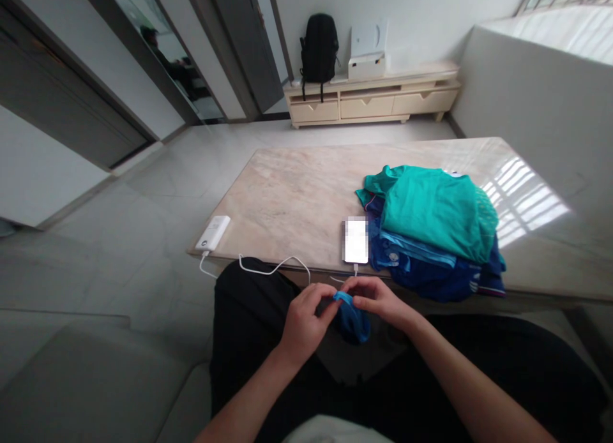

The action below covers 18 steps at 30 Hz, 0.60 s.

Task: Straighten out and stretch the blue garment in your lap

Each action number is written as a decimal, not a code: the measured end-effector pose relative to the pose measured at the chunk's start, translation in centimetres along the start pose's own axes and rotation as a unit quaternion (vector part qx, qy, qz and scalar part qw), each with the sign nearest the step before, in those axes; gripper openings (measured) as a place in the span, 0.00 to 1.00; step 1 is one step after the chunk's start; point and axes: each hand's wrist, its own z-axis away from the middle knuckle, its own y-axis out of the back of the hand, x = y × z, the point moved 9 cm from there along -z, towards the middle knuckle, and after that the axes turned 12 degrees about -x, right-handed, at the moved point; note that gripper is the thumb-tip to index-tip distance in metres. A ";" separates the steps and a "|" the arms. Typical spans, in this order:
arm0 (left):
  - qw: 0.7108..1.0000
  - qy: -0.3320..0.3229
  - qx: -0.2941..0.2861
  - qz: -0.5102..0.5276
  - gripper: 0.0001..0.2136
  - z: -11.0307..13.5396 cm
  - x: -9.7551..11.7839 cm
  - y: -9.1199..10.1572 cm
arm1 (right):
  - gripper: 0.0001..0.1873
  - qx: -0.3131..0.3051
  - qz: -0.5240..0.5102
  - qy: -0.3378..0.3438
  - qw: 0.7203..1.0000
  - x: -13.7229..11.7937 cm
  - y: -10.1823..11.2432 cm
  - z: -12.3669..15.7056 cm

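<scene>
Head view: we see a small blue cloth (352,318) held over the lap, just short of the near edge of the marble table (297,194). Its long axis runs from the fingertips down and slightly right, the bunched lower end hanging free. Our left hand (304,322) pinches the top edge from the left; our right hand (380,300) pinches it from the right. Both forearms converge from below, wrists raised. A phone (355,240) and folded clothes (431,229) lie just beyond.

There are two hands (306,318) (378,299), one small blue cloth (353,318), one phone (355,240), one power bank (213,232), one pile of clothes (431,229), and one backpack (319,47).
</scene>
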 end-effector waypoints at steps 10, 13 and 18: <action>0.999 -0.011 -0.007 -0.032 0.05 0.3 -0.2 0.1 | 0.18 -0.005 0.190 -0.033 0.981 0.4 -1.0 -0.6; 1.000 -0.015 -0.003 -0.021 0.07 0.2 -0.2 0.4 | 0.19 0.000 0.236 -0.062 0.970 1.3 -0.4 -0.6; 1.000 -0.028 0.014 0.001 0.07 0.4 -0.2 0.9 | 0.20 0.017 0.292 -0.111 0.950 2.8 0.8 -0.5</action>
